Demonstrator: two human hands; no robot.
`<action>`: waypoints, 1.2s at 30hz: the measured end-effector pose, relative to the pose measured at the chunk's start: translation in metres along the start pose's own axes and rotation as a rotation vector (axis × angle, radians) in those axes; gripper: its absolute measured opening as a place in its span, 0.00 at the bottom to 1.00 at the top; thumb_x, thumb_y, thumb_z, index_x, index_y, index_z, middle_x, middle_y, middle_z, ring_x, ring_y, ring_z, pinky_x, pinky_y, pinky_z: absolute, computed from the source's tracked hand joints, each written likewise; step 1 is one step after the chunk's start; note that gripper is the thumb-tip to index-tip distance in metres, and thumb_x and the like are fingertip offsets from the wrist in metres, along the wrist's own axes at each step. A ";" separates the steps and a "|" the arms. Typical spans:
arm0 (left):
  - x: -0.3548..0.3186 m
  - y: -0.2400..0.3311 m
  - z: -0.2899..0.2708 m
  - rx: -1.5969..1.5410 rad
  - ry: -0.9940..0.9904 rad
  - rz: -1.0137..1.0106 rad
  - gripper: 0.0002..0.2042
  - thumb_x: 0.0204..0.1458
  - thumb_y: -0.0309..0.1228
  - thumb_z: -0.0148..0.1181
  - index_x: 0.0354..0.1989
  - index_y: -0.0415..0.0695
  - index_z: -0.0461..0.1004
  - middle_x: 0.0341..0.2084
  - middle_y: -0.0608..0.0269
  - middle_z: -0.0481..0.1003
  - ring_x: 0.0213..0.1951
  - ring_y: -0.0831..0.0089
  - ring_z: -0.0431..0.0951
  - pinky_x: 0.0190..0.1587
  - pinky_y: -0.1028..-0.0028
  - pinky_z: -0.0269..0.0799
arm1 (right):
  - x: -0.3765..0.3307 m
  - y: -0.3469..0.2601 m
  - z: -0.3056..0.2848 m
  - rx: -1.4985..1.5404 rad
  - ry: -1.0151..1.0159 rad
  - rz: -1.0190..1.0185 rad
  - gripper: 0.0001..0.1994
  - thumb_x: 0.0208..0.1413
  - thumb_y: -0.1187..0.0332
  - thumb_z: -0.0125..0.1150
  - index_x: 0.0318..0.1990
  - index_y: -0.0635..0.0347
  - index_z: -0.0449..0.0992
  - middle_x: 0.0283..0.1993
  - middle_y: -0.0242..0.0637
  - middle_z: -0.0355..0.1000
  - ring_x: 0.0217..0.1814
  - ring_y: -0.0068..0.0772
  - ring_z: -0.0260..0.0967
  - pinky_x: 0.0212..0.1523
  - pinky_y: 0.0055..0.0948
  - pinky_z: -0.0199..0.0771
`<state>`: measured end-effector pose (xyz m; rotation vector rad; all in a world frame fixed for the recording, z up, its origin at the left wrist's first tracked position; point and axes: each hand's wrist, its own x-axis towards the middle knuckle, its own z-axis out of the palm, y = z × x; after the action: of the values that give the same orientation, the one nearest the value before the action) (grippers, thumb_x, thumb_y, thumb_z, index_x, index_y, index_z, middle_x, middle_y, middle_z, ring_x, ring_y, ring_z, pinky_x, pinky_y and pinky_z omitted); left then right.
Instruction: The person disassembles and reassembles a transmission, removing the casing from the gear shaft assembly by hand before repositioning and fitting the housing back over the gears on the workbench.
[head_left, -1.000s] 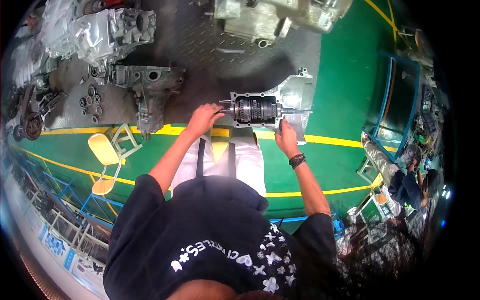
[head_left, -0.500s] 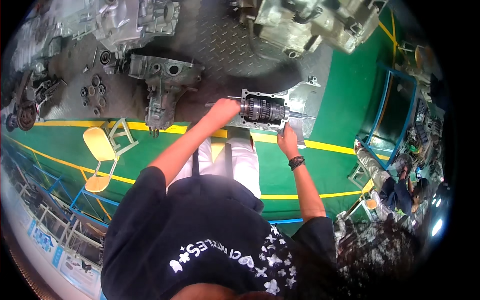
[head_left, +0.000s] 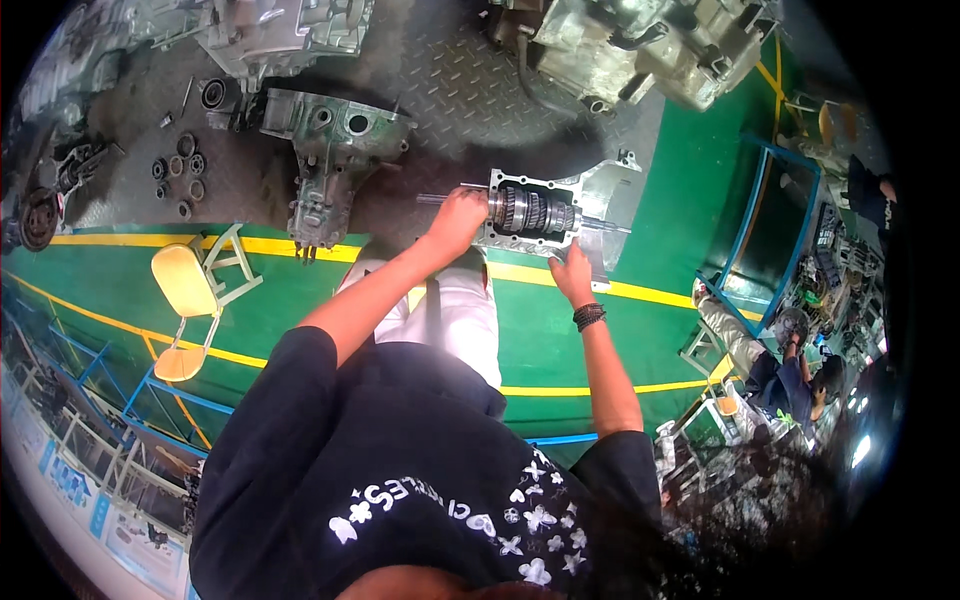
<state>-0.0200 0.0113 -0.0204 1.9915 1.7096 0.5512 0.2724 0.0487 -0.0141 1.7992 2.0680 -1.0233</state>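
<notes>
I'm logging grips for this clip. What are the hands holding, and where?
The left hand grips the gear shaft at its left end; the right hand holds the metal housing by its lower edge.

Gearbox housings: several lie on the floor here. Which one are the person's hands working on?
The housing on the yellow floor line, with the gear shaft in it: left hand grips the shaft, right hand its near edge. The others lie untouched.

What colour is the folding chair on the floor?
Yellow, with a pale metal frame: the folding chair, clearest in the head view.
</notes>
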 end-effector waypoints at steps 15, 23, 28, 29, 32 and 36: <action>-0.096 -0.063 -0.116 -0.003 0.499 -0.605 0.37 0.53 0.43 0.63 0.65 0.31 0.57 0.63 0.39 0.61 0.65 0.45 0.59 0.68 0.56 0.52 | -0.071 -0.065 -0.018 -0.169 0.494 -0.066 0.26 0.58 0.65 0.59 0.61 0.68 0.65 0.52 0.54 0.71 0.54 0.53 0.69 0.57 0.47 0.66; -0.273 -0.137 -0.064 -0.920 0.606 -1.337 0.44 0.55 0.60 0.57 0.66 0.32 0.56 0.62 0.45 0.63 0.62 0.50 0.66 0.65 0.60 0.61 | 0.015 -0.311 0.006 0.313 0.334 -0.680 0.23 0.60 0.65 0.57 0.61 0.63 0.67 0.62 0.50 0.67 0.66 0.50 0.62 0.67 0.41 0.59; -0.244 -0.125 -0.045 -1.717 0.827 -1.440 0.35 0.58 0.56 0.55 0.65 0.42 0.61 0.62 0.52 0.64 0.61 0.56 0.68 0.64 0.59 0.65 | 0.132 -0.396 0.053 0.101 0.302 -0.696 0.29 0.61 0.49 0.53 0.59 0.65 0.68 0.57 0.51 0.71 0.62 0.50 0.67 0.67 0.47 0.58; -0.252 -0.137 -0.034 -1.732 0.932 -1.435 0.34 0.59 0.55 0.56 0.65 0.42 0.62 0.60 0.55 0.67 0.59 0.57 0.70 0.63 0.61 0.66 | 0.136 -0.426 0.046 0.031 0.095 -0.554 0.30 0.59 0.46 0.53 0.55 0.66 0.72 0.52 0.53 0.74 0.57 0.52 0.70 0.62 0.46 0.63; -0.244 -0.145 -0.029 -1.722 1.042 -1.528 0.31 0.58 0.49 0.61 0.60 0.38 0.64 0.53 0.53 0.72 0.52 0.57 0.76 0.59 0.61 0.73 | 0.131 -0.435 0.052 -0.009 -0.104 -0.407 0.33 0.54 0.40 0.56 0.47 0.68 0.77 0.43 0.55 0.77 0.49 0.56 0.74 0.53 0.45 0.72; -0.259 -0.140 -0.035 -1.695 1.114 -1.532 0.28 0.58 0.46 0.62 0.58 0.36 0.65 0.53 0.51 0.72 0.50 0.56 0.77 0.59 0.60 0.74 | 0.096 -0.434 0.057 0.140 0.051 -0.359 0.33 0.51 0.39 0.58 0.44 0.67 0.78 0.41 0.56 0.77 0.46 0.55 0.75 0.49 0.46 0.74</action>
<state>-0.1914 -0.2245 -0.0741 -0.9505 1.4476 1.5966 -0.1702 0.0847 0.0435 1.5590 2.4671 -1.2499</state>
